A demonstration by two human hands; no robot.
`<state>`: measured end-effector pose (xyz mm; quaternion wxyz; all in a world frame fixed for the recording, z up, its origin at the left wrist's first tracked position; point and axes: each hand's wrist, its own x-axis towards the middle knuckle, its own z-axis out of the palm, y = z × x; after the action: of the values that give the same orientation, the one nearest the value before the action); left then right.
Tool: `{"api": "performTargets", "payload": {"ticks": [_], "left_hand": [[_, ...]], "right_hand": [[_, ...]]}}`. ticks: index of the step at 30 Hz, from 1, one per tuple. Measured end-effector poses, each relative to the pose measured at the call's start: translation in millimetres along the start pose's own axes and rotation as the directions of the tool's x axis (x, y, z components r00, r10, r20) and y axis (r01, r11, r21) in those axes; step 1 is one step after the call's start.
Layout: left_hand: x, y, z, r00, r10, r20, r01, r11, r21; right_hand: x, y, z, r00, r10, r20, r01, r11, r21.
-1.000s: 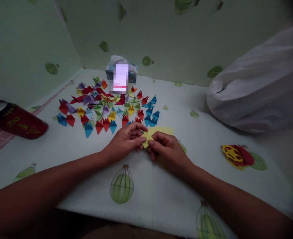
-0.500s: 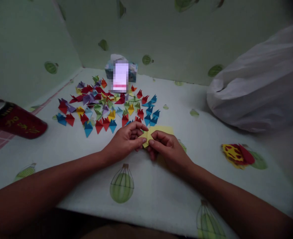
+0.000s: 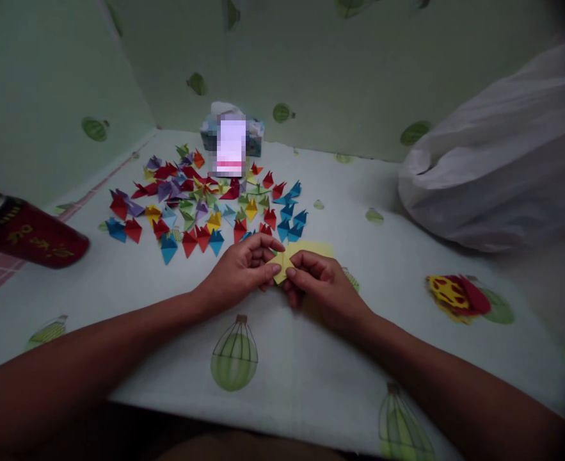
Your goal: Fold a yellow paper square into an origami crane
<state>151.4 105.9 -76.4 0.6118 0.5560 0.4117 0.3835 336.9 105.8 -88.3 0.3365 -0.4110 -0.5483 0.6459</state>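
Note:
Between my two hands is a small folded piece of yellow paper, held above the table. My left hand pinches its left side with thumb and fingers. On the other side, my right hand grips the lower right part, thumb on top. A flat yellow paper sheet lies beneath and behind my right hand, which partly covers it. Just beyond my left hand spread many small folded paper birds in red, blue, yellow, green and purple.
A dark red drink can stands at the left. A tissue box with a lit phone against it is at the back. To the right are a white plastic bag and yellow and red cutouts on the patterned tablecloth.
Both hands stay nearly in place on the folded yellow paper, with slight finger movement. The whole view has shifted a little.

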Motion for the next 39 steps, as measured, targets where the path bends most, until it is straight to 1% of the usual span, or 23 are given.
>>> {"api": "performTargets", "payload": {"ticks": [12,22,39], "left_hand": [[0.0,-1.5,0.2,1.000,0.014,0.011,-0.014,1.000,-0.012],[-0.4,-1.9,0.4,1.000,0.016,0.004,-0.016,1.000,0.003],[-1.2,-1.8,1.4,1.000,0.010,-0.001,-0.010,0.999,-0.040]], "right_hand": [[0.1,-1.6,0.4,1.000,0.005,-0.013,-0.005,1.000,0.022],[0.8,-0.4,0.6,1.000,-0.002,-0.022,0.002,1.000,0.005],[-0.4,0.9,1.3,0.999,-0.015,-0.032,0.014,0.999,-0.029]]}}
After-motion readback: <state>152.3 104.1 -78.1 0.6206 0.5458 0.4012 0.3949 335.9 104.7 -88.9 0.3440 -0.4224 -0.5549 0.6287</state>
